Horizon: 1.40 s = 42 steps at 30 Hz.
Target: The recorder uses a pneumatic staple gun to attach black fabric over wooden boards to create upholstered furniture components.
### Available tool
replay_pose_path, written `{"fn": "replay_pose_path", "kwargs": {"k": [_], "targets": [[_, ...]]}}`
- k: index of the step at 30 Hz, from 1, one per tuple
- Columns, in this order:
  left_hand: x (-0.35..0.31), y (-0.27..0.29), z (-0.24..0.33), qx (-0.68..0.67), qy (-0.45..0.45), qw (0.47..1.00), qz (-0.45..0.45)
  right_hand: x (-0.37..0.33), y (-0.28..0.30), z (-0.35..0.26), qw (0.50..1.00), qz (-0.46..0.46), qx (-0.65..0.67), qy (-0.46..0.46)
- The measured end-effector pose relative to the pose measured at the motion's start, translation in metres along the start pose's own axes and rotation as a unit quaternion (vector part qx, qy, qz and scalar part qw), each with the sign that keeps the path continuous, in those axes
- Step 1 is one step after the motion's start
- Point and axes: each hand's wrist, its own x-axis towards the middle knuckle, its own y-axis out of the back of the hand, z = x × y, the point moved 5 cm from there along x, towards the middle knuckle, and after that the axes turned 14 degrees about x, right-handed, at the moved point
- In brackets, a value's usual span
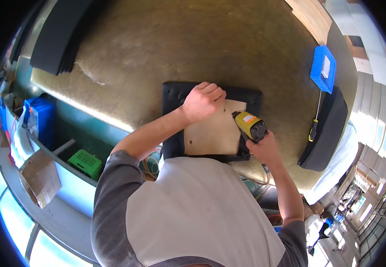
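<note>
Right hand [266, 150] closed round the grip of a yellow-and-black air tool [250, 124], nose over the right part of the board, near its upper corner; can't tell if it's touching. Left hand [205, 101] is curled, fingers bent in, at the far edge of the work — can't tell whether it pinches the cloth or just presses.

Work is a pale board [210, 133] with small dark spots, lying in a roughly square black cover [172, 120], cover edges showing around it. It sits at the near edge of the brown table [157, 49], right in front of the person.

Farther out, on the right: black strips [328, 133], a screwdriver [313, 130] on them, blue tray [323, 71] just beyond. Far left on the table — a black stack [59, 40]. Below left, a green crate [85, 163].
</note>
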Motion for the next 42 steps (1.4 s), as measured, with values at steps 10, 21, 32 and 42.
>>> {"fn": "replay_pose_path", "kwargs": {"k": [10, 21, 32, 42], "targets": [[-0.035, 0.015, 0.029, 0.04, 0.071, 0.987, -0.14, 0.024, 0.028, -0.031, 0.991, 0.027, 0.129, -0.003], [-0.055, 0.009, 0.04, 0.023, 0.083, 0.986, -0.14, 0.048, 0.002, -0.054, 0.986, -0.058, 0.152, -0.033], [-0.057, 0.01, 0.042, 0.031, 0.051, 0.992, -0.115, 0.065, -0.04, -0.109, 0.988, -0.147, -0.005, 0.041], [-0.075, 0.074, 0.029, -0.071, 0.069, 0.992, -0.073, 0.041, -0.005, -0.082, 0.992, -0.093, 0.014, 0.087]]}}
